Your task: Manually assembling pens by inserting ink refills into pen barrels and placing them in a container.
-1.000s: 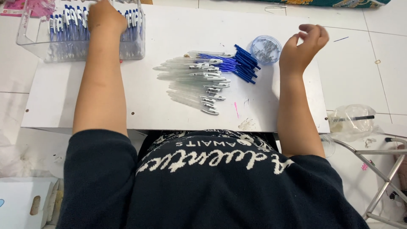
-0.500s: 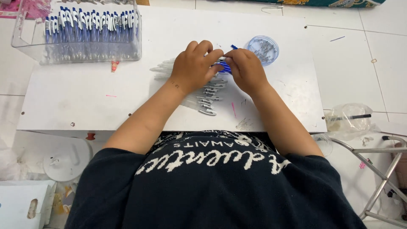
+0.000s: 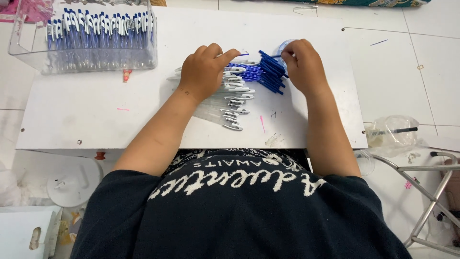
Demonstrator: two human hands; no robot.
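Head view: both hands curled; left hand (image 3: pixel 205 72) on pen barrels (image 3: pixel 230 93), right hand (image 3: pixel 303 64) on blue refills (image 3: pixel 268 72).

A bunch of thin blue pen refills (image 3: pixel 266 72) lies flat on the white board, fanned out and pointing to about 4 o'clock. At its 9 o'clock side, touching it, lies a pile of clear pen barrels (image 3: pixel 234 98) with white clips, side by side, partly hidden under a hand.
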